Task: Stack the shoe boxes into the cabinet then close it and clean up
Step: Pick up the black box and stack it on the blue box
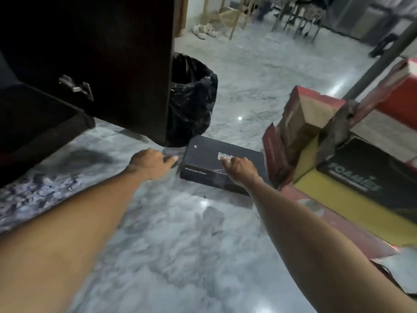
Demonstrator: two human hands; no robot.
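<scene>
Two hands at black shoe box (222, 163), right hand (239, 170) fingers curled on lid (grip unclear), left hand (151, 161) open.

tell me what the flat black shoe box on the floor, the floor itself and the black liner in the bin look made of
Flat black shoe box: likely matte cardboard, with crisp folded edges and a pale label on the lid. Grey-white veined floor: looks like polished marble or marble-look tile, since it mirrors ceiling lights. Black bin liner: thin glossy plastic film, crinkled and shiny.

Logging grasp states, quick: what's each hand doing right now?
Left hand: open, fingers reaching toward the black shoe box, holding nothing.
Right hand: resting on the box's top; grip cannot be told.
</scene>
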